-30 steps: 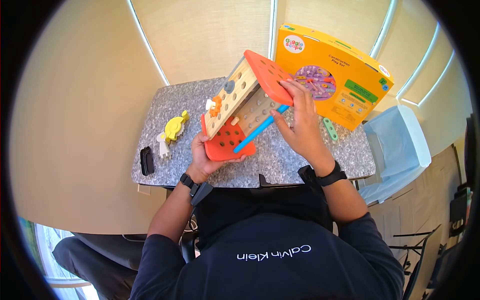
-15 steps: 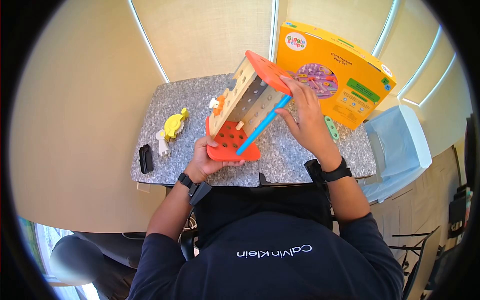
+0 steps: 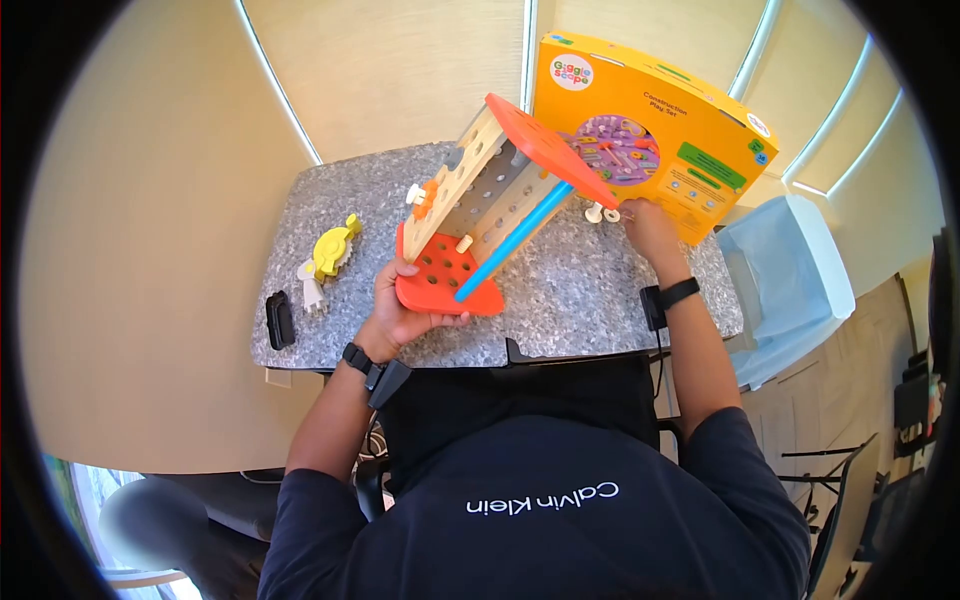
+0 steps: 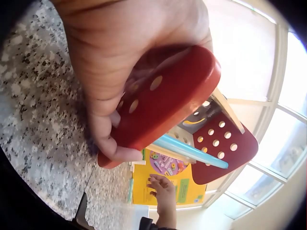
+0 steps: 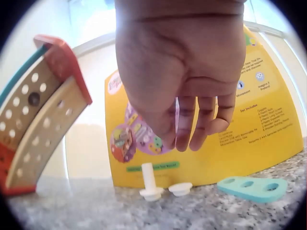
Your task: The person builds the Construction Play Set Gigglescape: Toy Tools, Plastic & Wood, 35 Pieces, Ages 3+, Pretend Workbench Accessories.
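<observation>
My left hand (image 3: 400,312) grips the lower red end panel (image 3: 430,290) of a tilted wooden toy frame, its fingers curled around the panel (image 4: 163,100). A blue rod (image 3: 515,240) runs between the two red ends. An orange piece and a white peg (image 3: 415,194) stick out of the wooden side. To the right, my right hand (image 3: 652,238) is beside small white pieces (image 3: 594,213). In the right wrist view, its relaxed fingers hang empty above an upright white screw (image 5: 149,179) and a white round piece (image 5: 181,189).
A yellow box (image 3: 690,140) stands behind the right hand, with a teal holed strip (image 5: 254,189) at its foot. Yellow (image 3: 332,250), white (image 3: 312,290) and black (image 3: 280,320) pieces lie at the table's left. A lined bin (image 3: 790,290) stands right of the table.
My right hand has let go of the upper red panel and moved right and down to the white pieces. The left hand still holds the frame, shifted slightly left.
</observation>
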The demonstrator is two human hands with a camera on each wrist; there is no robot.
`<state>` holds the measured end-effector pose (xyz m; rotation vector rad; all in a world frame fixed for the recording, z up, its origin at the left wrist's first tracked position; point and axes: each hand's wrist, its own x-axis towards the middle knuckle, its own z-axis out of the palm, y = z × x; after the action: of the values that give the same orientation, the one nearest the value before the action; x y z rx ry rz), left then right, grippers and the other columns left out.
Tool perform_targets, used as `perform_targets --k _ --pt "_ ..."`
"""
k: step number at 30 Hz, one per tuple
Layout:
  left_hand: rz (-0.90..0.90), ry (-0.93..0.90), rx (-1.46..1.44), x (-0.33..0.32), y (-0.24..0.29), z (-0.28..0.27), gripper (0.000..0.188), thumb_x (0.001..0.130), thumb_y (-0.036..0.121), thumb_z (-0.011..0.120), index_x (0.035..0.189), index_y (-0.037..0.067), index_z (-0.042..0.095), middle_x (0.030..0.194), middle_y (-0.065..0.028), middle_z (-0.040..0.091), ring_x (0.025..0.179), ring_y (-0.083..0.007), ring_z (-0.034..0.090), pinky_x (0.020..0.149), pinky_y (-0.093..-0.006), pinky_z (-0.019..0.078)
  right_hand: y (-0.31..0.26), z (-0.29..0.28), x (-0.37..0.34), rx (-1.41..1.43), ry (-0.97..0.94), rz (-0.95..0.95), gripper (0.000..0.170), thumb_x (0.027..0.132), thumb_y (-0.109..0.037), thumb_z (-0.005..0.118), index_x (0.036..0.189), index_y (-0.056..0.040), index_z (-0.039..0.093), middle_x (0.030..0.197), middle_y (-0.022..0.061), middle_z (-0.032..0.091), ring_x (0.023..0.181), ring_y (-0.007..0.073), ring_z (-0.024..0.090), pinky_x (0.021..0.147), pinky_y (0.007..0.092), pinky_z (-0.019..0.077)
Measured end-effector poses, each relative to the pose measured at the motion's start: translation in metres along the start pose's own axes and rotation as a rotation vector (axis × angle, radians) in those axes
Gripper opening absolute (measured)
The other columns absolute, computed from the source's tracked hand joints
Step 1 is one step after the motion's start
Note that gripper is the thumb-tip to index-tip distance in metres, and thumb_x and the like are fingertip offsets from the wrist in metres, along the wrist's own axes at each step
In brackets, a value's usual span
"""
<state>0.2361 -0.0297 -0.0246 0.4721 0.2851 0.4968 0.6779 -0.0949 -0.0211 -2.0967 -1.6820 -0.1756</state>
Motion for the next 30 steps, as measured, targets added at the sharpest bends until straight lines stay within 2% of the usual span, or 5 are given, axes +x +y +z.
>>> perform_targets --k 10,16,23,25,30 --pt "-0.028 -0.008 0.006 -0.001 0.002 -0.006 0.080 0.083 0.044 0.062 0.153 0.011 0.041 0.152 -0.0192 0.049 0.128 -0.0406 0.054 0.093 -0.0627 0.0483 0.000 0.018 0.009 -0.135 -0.079 -0.019 0.030 0.084 -0.010 0.073 0.114 -0.0128 0.076 0.109 0.0144 0.075 0.106 0.0342 0.071 0.089 0.0479 0.0572" --pt "-0.009 -0.005 0.032 -0.002 0.001 -0.005 0.083 0.083 0.047 0.061 0.154 0.011 0.041 0.153 -0.0179 0.049 0.127 -0.0392 0.054 0.092 -0.0612 0.0486 -0.020 -0.016 -0.003 -0.001 -0.208 -0.034 0.019 0.080 -0.006 0.072 0.099 -0.0068 0.071 0.100 0.0187 0.074 0.097 0.0390 0.071 0.084 0.0482 0.0555" --pt "-0.005 -0.006 0.025 -0.003 -0.001 -0.008 0.082 0.082 0.048 0.061 0.154 0.012 0.041 0.152 -0.0176 0.049 0.129 -0.0393 0.053 0.092 -0.0610 0.0483 -0.073 -0.044 -0.051 0.248 -0.539 -0.243 0.021 0.080 -0.004 0.071 0.100 -0.0054 0.066 0.090 0.0182 0.071 0.091 0.0390 0.070 0.079 0.0470 0.0546" --pt "-0.004 -0.013 0.021 -0.003 -0.002 -0.007 0.083 0.082 0.048 0.061 0.154 0.012 0.041 0.152 -0.0176 0.049 0.129 -0.0394 0.053 0.092 -0.0610 0.0483 -0.100 -0.048 -0.059 0.492 -0.573 -0.453 0.018 0.085 -0.004 0.069 0.102 -0.0047 0.065 0.090 0.0176 0.069 0.091 0.0381 0.070 0.077 0.0465 0.0543" --pt "-0.003 -0.014 0.020 -0.003 -0.002 -0.005 0.082 0.082 0.048 0.061 0.153 0.012 0.041 0.153 -0.0177 0.048 0.129 -0.0395 0.052 0.092 -0.0614 0.0481 -0.159 -0.031 -0.069 0.458 -0.173 -0.669 0.018 0.089 -0.003 0.067 0.107 -0.0050 0.067 0.101 0.0138 0.069 0.095 0.0353 0.070 0.081 0.0442 0.0574"
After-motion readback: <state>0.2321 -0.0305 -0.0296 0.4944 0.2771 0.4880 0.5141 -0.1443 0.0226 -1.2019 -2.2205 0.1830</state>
